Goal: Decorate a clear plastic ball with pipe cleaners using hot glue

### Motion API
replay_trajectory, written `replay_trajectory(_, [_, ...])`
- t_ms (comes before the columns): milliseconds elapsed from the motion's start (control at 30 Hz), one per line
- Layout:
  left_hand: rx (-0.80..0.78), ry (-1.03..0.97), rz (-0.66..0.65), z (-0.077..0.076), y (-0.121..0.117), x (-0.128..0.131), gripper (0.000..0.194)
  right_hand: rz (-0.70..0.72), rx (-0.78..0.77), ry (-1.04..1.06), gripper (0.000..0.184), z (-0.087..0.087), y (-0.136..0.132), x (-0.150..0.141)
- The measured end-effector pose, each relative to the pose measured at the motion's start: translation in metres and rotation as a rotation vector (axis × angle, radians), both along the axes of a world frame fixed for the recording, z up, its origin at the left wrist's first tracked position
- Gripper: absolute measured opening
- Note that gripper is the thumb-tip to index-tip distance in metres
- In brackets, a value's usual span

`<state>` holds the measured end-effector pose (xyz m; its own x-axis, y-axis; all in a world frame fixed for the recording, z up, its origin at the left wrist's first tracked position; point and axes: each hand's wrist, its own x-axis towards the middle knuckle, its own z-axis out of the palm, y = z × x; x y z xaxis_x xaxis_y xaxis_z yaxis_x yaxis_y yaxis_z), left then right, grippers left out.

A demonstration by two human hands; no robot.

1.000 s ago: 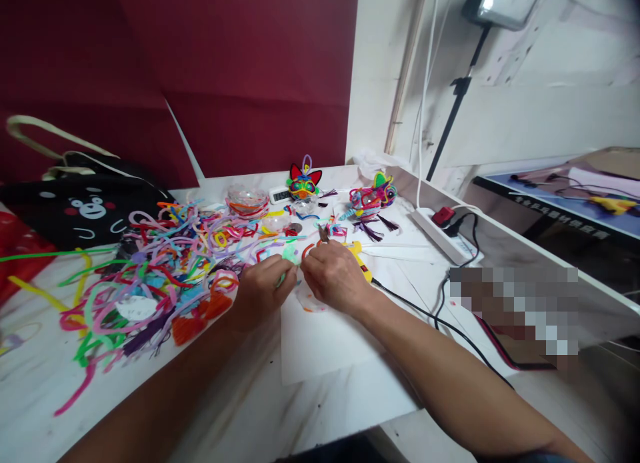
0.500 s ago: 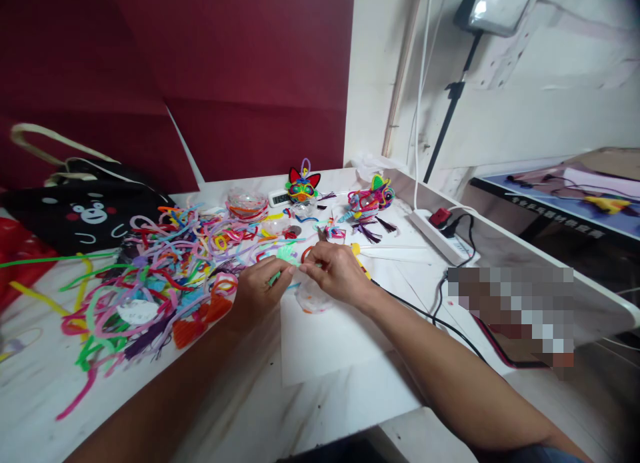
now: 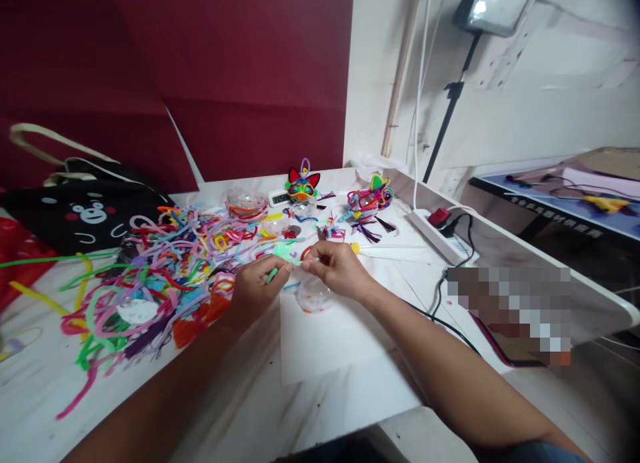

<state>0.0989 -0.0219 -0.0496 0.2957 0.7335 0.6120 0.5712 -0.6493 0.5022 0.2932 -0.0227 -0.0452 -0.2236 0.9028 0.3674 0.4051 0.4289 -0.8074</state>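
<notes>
Near the clear, rounded plastic shell (image 3: 314, 299), both grips pinching
Left hand (image 3: 256, 280) and right hand (image 3: 337, 268) pinch a thin, green fuzzy stem (image 3: 271, 275).

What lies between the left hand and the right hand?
In the head view, a thin pale green strip spans the narrow gap from the left hand to the right hand, both pinching it.
</notes>
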Motion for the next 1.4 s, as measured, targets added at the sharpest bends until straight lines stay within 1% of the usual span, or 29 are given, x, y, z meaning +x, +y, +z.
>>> replay_trajectory(100, [-0.054,-0.022,0.022,-0.003,0.003,-0.002,0.024,0.037,-0.061,0.049,0.016,-0.006,0.004,0.0])
replay_trajectory(233, [-0.091,-0.021,0.047,-0.007,0.006,-0.005,0.026,0.053,-0.055,0.103,0.012,-0.009,0.008,0.001])
replay_trajectory(300, [-0.125,-0.028,0.041,-0.008,0.006,-0.004,0.026,0.044,-0.047,0.126,0.012,-0.008,0.008,0.0])
replay_trajectory(400, [-0.241,-0.076,-0.006,-0.009,0.006,-0.004,0.028,0.012,-0.027,0.117,0.014,-0.006,0.007,0.0])
replay_trajectory(500, [-0.33,-0.166,-0.053,-0.012,0.009,-0.007,0.029,-0.05,0.027,0.054,0.016,-0.005,0.005,0.0])
replay_trajectory(633, [-0.355,-0.279,-0.029,-0.016,0.017,-0.012,0.024,-0.122,0.154,-0.073,0.016,-0.007,0.005,0.0])
replay_trajectory(733, [-0.405,-0.389,-0.035,-0.017,0.021,-0.011,0.022,-0.154,0.233,-0.209,0.017,-0.009,0.006,0.0])
replay_trajectory(767, [-0.423,-0.437,-0.042,-0.016,0.022,-0.01,0.025,-0.161,0.254,-0.255,0.017,-0.009,0.006,0.0])
replay_trajectory(833, [-0.452,-0.52,-0.053,-0.014,0.021,-0.007,0.038,-0.161,0.284,-0.333,0.02,-0.009,0.006,-0.001])
replay_trajectory(933, [-0.488,-0.578,-0.051,-0.011,0.019,-0.004,0.057,-0.142,0.299,-0.411,0.026,-0.008,0.005,-0.002])
replay_trajectory(967, [-0.499,-0.584,-0.048,-0.01,0.018,-0.003,0.06,-0.137,0.3,-0.427,0.028,-0.008,0.005,-0.003])
replay_trajectory(1033, [-0.52,-0.584,-0.037,-0.009,0.016,-0.002,0.059,-0.137,0.301,-0.439,0.031,-0.008,0.004,-0.003])
replay_trajectory(1100, [-0.551,-0.574,-0.036,-0.008,0.015,-0.001,0.052,-0.145,0.3,-0.412,0.032,-0.008,0.005,-0.003])
replay_trajectory(1200, [-0.617,-0.566,-0.071,-0.007,0.012,0.0,0.042,-0.155,0.284,-0.28,0.033,-0.009,0.007,-0.002])
replay_trajectory(1300, [-0.668,-0.56,-0.12,-0.006,0.01,0.001,0.04,-0.134,0.24,-0.12,0.036,-0.01,0.009,-0.002])
replay_trajectory(1400, [-0.686,-0.543,-0.145,-0.005,0.008,0.003,0.04,-0.093,0.232,-0.03,0.035,-0.01,0.01,-0.001])
